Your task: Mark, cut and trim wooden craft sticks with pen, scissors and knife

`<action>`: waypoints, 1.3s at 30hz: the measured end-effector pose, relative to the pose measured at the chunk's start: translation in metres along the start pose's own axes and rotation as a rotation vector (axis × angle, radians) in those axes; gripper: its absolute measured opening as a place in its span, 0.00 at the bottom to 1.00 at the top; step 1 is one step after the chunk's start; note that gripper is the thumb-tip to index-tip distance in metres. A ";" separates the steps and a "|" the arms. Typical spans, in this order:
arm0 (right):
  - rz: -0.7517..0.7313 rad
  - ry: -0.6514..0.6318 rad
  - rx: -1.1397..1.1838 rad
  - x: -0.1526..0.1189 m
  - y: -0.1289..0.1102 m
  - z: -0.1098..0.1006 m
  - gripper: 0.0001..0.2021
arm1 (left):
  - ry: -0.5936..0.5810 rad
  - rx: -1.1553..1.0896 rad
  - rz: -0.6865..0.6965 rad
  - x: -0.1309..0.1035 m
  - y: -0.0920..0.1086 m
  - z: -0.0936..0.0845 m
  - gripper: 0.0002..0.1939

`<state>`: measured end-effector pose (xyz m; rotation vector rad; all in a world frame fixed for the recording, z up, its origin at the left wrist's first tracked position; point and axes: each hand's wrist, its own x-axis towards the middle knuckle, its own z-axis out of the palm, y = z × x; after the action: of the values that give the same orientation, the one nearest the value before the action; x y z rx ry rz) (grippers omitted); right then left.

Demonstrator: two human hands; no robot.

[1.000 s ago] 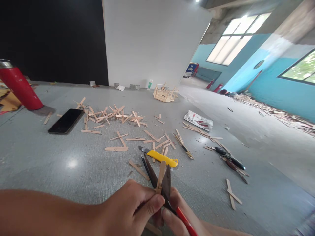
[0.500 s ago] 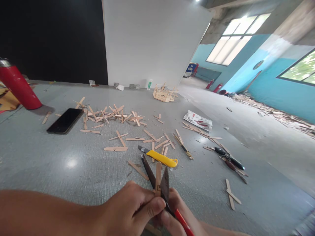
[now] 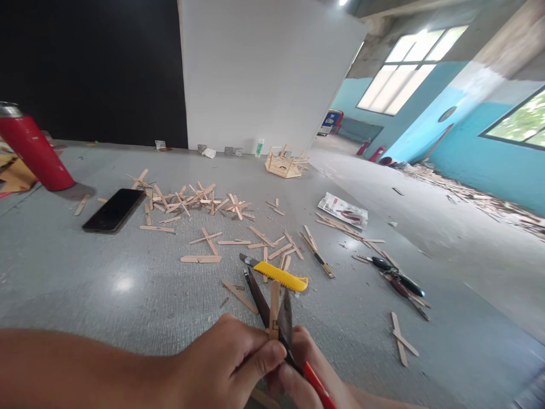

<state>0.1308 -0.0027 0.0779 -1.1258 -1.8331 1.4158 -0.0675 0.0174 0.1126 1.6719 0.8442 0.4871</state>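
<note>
My left hand (image 3: 238,360) is closed, pinching a wooden craft stick (image 3: 275,304) upright between thumb and fingers. My right hand (image 3: 304,369) is closed round the red handle of a pair of scissors (image 3: 286,321). The scissor blades stand apart, with the craft stick between them near my left fingertips. Part of the handles is hidden by my fingers. Just beyond the blades lies a yellow utility knife (image 3: 281,275). A loose craft stick (image 3: 240,296) rests on the grey table (image 3: 162,295) left of the blades.
Several craft sticks (image 3: 196,199) lie scattered mid-table. A phone (image 3: 114,210) and red bottle (image 3: 40,150) are at left. A stick-built frame (image 3: 286,166) stands at the back. On the right are a white packet (image 3: 343,210), dark-handled tools (image 3: 398,278) and crossed sticks (image 3: 402,339).
Almost nothing differs. The scissor blade on the right has turned slightly, while both hands keep their hold and the craft stick stays between the blades.
</note>
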 end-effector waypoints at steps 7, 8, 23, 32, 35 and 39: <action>-0.156 0.044 0.060 -0.002 0.004 0.007 0.22 | 0.012 0.030 -0.005 0.004 -0.003 0.000 0.27; -0.173 0.059 0.057 -0.001 0.007 0.008 0.21 | -0.002 0.032 0.000 0.005 -0.004 0.000 0.27; -0.195 0.047 0.065 -0.008 0.042 0.007 0.17 | -0.100 -0.063 0.009 0.010 -0.004 -0.003 0.23; -0.061 -0.169 0.064 -0.002 -0.019 -0.013 0.31 | 0.001 -0.127 0.084 0.009 -0.005 -0.002 0.24; -0.079 -0.188 0.065 0.000 -0.032 -0.017 0.32 | 0.016 -0.119 0.083 0.011 -0.008 -0.004 0.26; -0.070 -0.226 0.115 0.003 -0.030 -0.015 0.34 | -0.002 -0.113 0.087 0.011 -0.009 -0.007 0.26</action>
<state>0.1331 0.0041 0.1110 -0.8657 -1.8953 1.6394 -0.0673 0.0311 0.1048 1.6096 0.7313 0.5824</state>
